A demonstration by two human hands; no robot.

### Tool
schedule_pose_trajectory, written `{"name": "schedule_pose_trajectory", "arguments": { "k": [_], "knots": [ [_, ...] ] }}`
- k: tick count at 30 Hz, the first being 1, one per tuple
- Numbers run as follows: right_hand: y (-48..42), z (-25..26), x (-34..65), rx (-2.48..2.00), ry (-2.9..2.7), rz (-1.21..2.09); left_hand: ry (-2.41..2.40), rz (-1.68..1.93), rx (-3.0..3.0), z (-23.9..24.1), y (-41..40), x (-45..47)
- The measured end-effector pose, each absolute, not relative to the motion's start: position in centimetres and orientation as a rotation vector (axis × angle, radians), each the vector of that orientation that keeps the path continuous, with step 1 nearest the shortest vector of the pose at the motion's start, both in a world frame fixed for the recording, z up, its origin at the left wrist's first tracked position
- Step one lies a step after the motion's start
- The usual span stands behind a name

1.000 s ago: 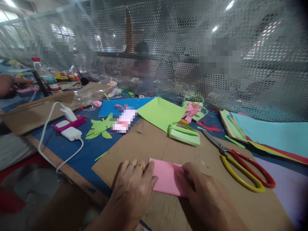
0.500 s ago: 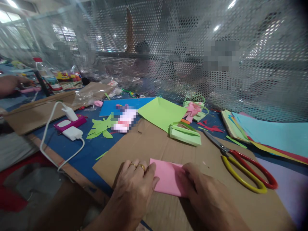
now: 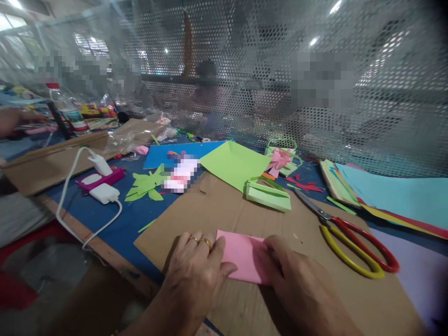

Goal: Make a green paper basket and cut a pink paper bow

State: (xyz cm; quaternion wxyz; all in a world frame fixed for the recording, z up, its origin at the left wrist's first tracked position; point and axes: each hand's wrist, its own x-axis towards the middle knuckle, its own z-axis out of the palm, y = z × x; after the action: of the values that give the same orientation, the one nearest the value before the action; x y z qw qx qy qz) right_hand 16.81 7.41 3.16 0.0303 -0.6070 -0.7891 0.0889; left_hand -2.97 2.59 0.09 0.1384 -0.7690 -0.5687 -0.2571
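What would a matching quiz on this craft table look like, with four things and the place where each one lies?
Things:
1. pink paper
2. scissors
3. green leaf cutouts
4. white charger

Places:
A. on the blue table top, left of the cardboard
B. pressed down between the left hand and the right hand
C. on the cardboard, to the right of both hands
D. beside the pink device, far left

Pairs: 1-B, 2-C, 3-A, 4-D
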Motion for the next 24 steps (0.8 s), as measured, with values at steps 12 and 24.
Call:
{"name": "schedule_pose_trajectory", "arguments": {
  "k": [12,24],
  "knots": [
    [7.3,3.8,16.4,-1.940,-2.428,0.219,-1.586,-0.790,-2.319,0.5,2.8,-2.9],
    [7.3,3.1,18.2,-1.617,-2.354,-0.199,-1.540,-0.706,-2.341,0.3,3.3,-2.9]
  ]
}}
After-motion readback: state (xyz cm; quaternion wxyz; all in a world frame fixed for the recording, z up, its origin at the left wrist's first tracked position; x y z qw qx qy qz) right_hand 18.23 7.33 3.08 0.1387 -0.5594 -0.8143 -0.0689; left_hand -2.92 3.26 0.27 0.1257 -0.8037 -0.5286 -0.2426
